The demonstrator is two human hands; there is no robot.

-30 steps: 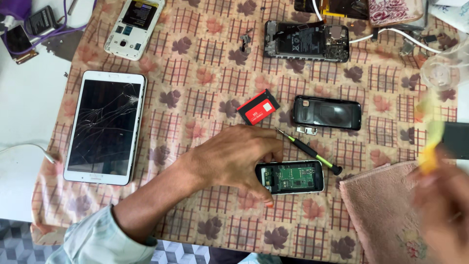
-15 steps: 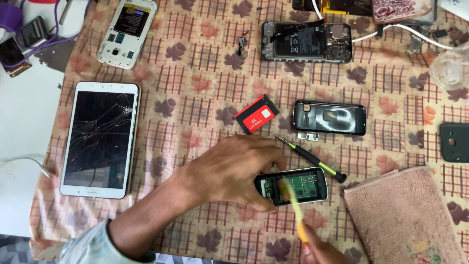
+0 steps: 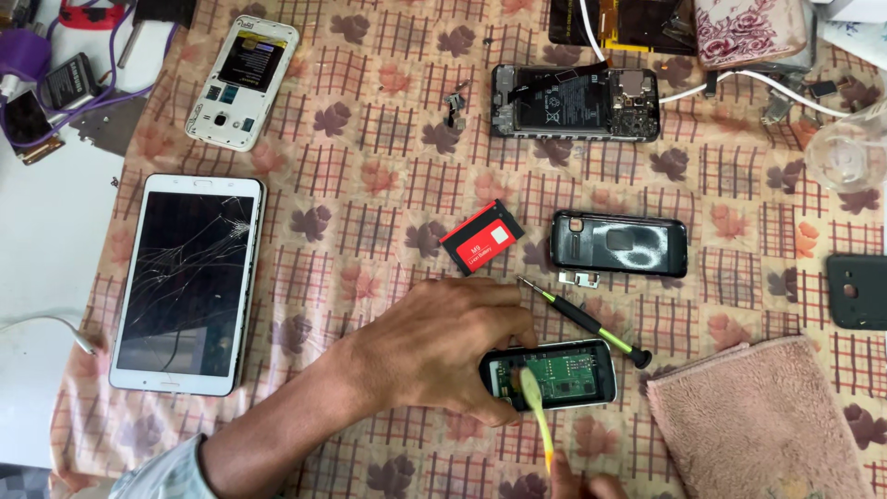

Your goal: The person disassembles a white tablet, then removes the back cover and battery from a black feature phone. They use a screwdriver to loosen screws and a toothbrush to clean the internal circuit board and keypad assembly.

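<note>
Left hand (image 3: 434, 346) pins phone (image 3: 554, 374) near desk's front edge | right hand (image 3: 591, 485) grips toothbrush (image 3: 536, 416), bristles on board | best: light, short strokes, phone held flat

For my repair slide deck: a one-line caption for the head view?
Left hand steadies an opened phone while the right hand brushes its green board with a yellow toothbrush.

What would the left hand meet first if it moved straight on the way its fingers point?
Probably the screwdriver: the left hand points right over the opened phone it holds, though height is unclear.
</note>
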